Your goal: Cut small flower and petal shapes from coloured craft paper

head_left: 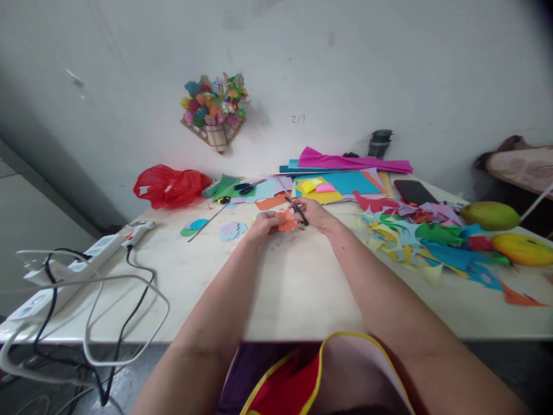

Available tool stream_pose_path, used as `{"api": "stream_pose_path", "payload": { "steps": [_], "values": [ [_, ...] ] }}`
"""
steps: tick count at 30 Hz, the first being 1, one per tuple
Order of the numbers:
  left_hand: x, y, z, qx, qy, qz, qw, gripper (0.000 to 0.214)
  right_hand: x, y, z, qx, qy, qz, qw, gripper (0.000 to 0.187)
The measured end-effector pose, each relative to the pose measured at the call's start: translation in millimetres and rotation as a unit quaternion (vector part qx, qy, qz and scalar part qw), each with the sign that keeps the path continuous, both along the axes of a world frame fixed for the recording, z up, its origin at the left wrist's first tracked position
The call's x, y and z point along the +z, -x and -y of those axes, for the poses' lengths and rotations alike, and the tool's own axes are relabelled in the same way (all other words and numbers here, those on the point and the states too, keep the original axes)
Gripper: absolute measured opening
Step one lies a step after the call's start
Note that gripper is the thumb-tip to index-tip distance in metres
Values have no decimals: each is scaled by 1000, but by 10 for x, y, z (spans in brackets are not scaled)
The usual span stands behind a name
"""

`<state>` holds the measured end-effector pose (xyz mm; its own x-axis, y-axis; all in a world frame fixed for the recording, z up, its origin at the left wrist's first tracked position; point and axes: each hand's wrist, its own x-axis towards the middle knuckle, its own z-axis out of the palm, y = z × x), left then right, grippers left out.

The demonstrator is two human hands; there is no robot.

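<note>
My left hand (266,223) pinches an orange paper flower (287,221) with scalloped edges, just above the table. My right hand (315,214) is closed around a pair of scissors with dark handles (301,214), whose blades point away and to the left. The right fingers are close to the flower's edge; whether they touch it I cannot tell. Left of my hands lie pale blue and lilac paper flowers (232,230), with blue and green paper discs (199,225) further left. An orange paper sheet (272,202) lies just behind the hands.
Paper scraps (415,233) and two yellow-green fruits (490,215) cover the right side, near a phone (415,192). Coloured sheets (358,182) and more scissors (245,188) lie at the back. A red plastic bag (170,185) and cabled power strips (101,248) occupy the left.
</note>
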<state>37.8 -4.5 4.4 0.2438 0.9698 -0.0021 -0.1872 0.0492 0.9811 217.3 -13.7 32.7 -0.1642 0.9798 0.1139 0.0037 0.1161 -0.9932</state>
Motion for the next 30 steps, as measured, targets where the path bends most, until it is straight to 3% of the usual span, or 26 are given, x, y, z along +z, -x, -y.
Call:
{"api": "stream_pose_path", "payload": {
  "steps": [6,13,21,30],
  "values": [
    [27,-60,11,11,10,78,997,23,-4,102,-35,-68,-12,-61,996,33],
    [17,-75,-2,36,4,100,994,32,-43,161,-70,-81,-36,-58,994,34],
    [-29,23,-94,70,-24,104,992,37,-58,-10,-59,-30,18,-28,999,36],
    [8,130,-117,83,-23,123,989,35,3,-255,42,94,47,160,981,24]
  ]
}}
